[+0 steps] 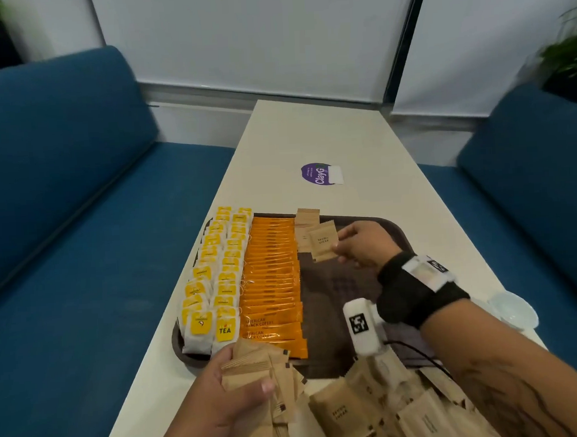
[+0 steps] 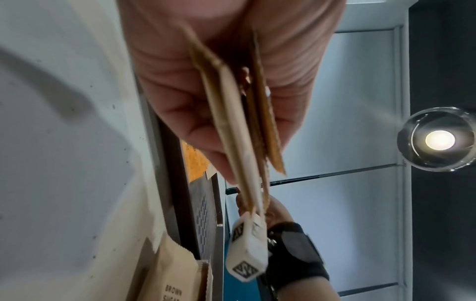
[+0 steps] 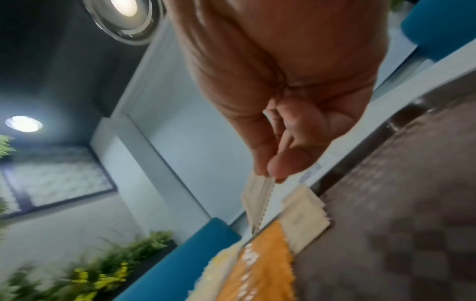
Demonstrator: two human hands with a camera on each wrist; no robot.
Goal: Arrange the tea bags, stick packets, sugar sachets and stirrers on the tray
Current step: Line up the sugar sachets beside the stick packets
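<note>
The right hand (image 1: 362, 244) pinches one brown sugar sachet (image 1: 322, 245) by its edge between thumb and fingertip, above the far part of the tray (image 1: 389, 228), just beside the few sachets already laid (image 1: 307, 219) next to the orange stick packets (image 1: 272, 279). The left hand (image 1: 219, 399) grips a loose bundle of sachets (image 1: 255, 370) over the tabletop (image 1: 309, 133), by the tray's near edge. Beyond its fingers stand the rows of tea bags (image 1: 213, 282). The risks: the thin pinch may let the sachet land crooked or slide over the stick packets, and the fanned bundle could spill from the left hand.
</note>
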